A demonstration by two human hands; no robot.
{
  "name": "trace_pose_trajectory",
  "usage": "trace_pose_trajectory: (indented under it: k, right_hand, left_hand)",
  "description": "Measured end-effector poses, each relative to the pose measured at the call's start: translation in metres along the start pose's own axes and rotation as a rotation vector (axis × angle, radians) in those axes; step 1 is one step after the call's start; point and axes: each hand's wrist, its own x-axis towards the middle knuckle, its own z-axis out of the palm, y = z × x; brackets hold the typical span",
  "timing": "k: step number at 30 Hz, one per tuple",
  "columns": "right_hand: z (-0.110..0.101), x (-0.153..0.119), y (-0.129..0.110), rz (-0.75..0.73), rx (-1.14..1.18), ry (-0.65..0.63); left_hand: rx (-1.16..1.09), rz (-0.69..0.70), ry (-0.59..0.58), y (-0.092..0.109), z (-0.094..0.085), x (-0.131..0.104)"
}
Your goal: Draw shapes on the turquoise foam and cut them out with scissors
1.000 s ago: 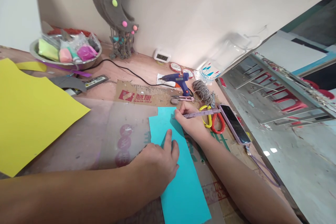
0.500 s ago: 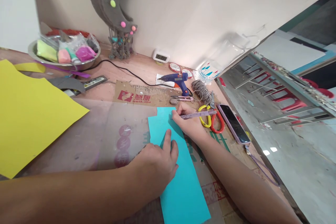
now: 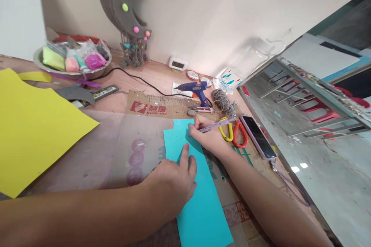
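The head camera looks forward and down, near the desk.

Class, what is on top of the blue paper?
On the blue paper: the left hand, and the right hand gripping a purple pen. The surface beneath both hands is hidden.

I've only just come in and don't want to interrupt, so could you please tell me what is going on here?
Someone's right hand is gripping a purple pen over the far end of a blue sheet, while the left hand rests on that sheet. The pen's tip is hard to make out. A yellow sheet is off to the left, and a glue gun lies farther back.
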Motion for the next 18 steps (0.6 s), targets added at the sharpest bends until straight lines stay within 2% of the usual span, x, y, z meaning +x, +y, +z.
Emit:
trace_pose_trajectory:
  k: [7,18]
  right_hand:
    - [0.0015,0.0014,0.0075,-0.026,-0.013,0.052]
    - [0.0018,0.0000,0.0018,-0.001,0.024,0.091]
  left_hand:
    - [-0.007,0.008,-0.034,-0.0002,-0.0020,0.0014]
    - [0.001,0.006,0.006,0.0015,0.0034,-0.0014]
